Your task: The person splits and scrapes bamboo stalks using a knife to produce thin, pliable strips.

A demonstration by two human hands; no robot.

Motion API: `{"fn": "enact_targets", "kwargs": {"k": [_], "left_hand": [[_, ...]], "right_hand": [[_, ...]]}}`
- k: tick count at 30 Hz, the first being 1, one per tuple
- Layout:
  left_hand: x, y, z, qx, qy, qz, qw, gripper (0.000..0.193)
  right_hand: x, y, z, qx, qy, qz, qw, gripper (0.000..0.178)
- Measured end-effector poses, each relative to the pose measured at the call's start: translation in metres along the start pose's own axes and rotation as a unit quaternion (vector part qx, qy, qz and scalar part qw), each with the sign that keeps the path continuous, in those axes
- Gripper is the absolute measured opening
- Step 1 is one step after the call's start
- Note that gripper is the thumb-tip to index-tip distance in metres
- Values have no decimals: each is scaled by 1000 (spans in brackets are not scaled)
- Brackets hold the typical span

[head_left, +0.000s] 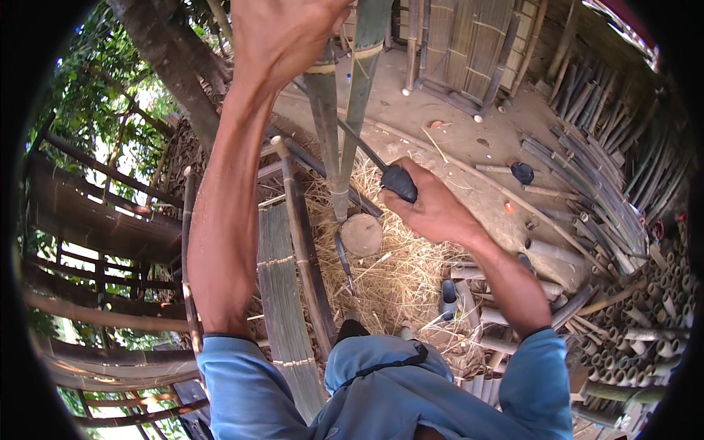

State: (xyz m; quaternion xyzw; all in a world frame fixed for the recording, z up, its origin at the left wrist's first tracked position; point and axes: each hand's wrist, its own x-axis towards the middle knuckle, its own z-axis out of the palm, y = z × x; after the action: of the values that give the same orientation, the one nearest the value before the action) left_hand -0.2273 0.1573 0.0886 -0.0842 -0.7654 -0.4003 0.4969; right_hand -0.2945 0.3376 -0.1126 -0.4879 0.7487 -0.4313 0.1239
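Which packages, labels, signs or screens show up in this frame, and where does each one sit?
None in view: no package, label, sign or screen. The left hand grips a split green bamboo pole, the right hand holds a black-handled blade, over straw and cut bamboo.

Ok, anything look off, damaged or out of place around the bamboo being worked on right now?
The upright bamboo pole is split lengthwise into two halves that spread apart toward the top, where the left hand grips it. The right hand holds a dark-handled blade across the split. Straw-like shavings litter the ground.
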Motion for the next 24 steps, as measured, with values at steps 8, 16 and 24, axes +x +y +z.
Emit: {"fn": "enact_targets", "kwargs": {"k": [8,16,24], "left_hand": [[-8,-9,8,19,89,118,989,20],[7,-55,-18,140,87,211,964,31],[36,-1,12,-32,166,279,945,15]], "right_hand": [[16,101,120,106,36,114,987,47],[26,21,48,57,80,59,993,39],[-1,-27,-9,7,64,66,996,36]]}}
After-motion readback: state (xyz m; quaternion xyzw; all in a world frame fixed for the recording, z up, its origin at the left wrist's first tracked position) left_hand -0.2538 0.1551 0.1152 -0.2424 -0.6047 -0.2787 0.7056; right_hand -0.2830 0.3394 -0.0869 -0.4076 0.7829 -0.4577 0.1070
